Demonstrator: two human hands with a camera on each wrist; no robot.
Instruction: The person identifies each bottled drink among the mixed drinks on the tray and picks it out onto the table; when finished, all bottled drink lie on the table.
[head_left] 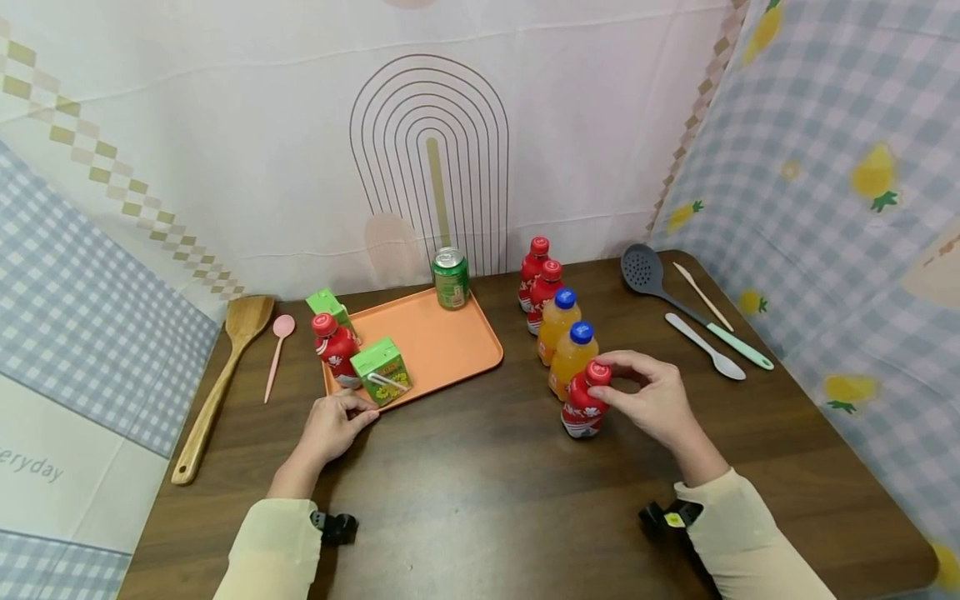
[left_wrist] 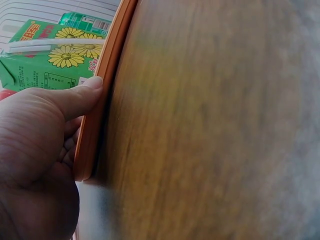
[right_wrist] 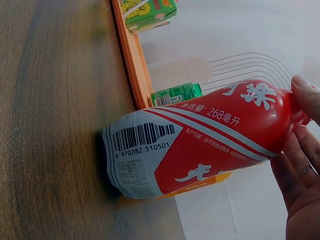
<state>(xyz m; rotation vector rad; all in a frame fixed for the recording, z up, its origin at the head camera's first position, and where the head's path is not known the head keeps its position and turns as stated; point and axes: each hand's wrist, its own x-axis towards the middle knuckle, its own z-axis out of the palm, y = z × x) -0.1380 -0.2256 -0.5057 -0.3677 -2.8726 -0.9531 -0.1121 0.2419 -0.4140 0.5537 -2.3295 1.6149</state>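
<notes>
My right hand pinches a red bottle by its neck, just under the cap. In the right wrist view that bottle shows its barcode and white lettering, its base close to the tabletop. At the near left corner of the orange tray, my left hand grips the rim, its thumb along the edge. On the tray beside this hand stand a green drink carton with a straw and another red bottle. A second green carton is behind them, and a green can stands at the far edge.
Two orange juice bottles with blue caps and two red bottles line up behind the held bottle. A slotted spoon, a white spoon and a knife lie right. A wooden spatula and pink spoon lie left.
</notes>
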